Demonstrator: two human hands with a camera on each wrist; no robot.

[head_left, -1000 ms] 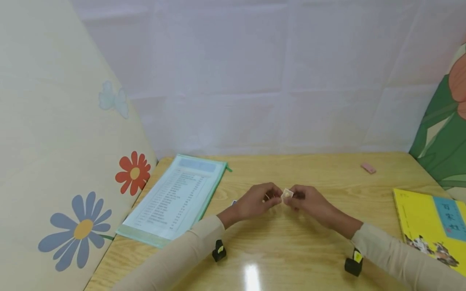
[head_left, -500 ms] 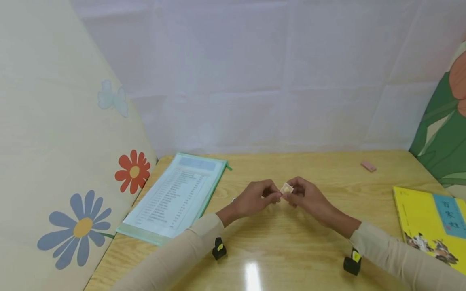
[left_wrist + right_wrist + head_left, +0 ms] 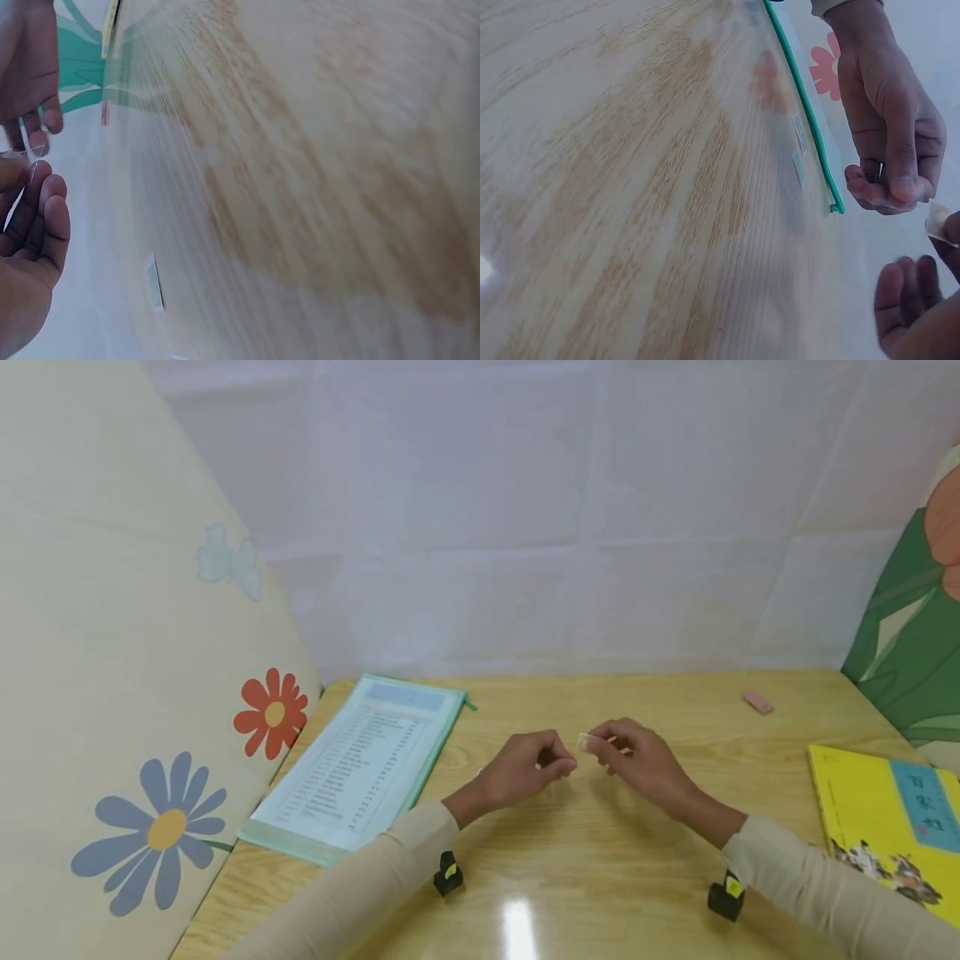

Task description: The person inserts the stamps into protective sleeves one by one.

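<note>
Small pale square sheet (image 3: 936, 220), pinched by the right hand (image 3: 636, 760), is best steadied beside the left hand (image 3: 522, 772), itself pinching thin clear film (image 3: 35, 155).

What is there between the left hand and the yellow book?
In the head view, between the left hand and the book come the right hand, which pinches a pale piece, then its sleeve and bare table.

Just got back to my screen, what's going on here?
A person's right hand pinches a small pale piece above the wooden table. The left hand is close by, apparently pinching a thin clear film. A green-edged folder lies at the left, a yellow book and a small pink block at the right.
</note>
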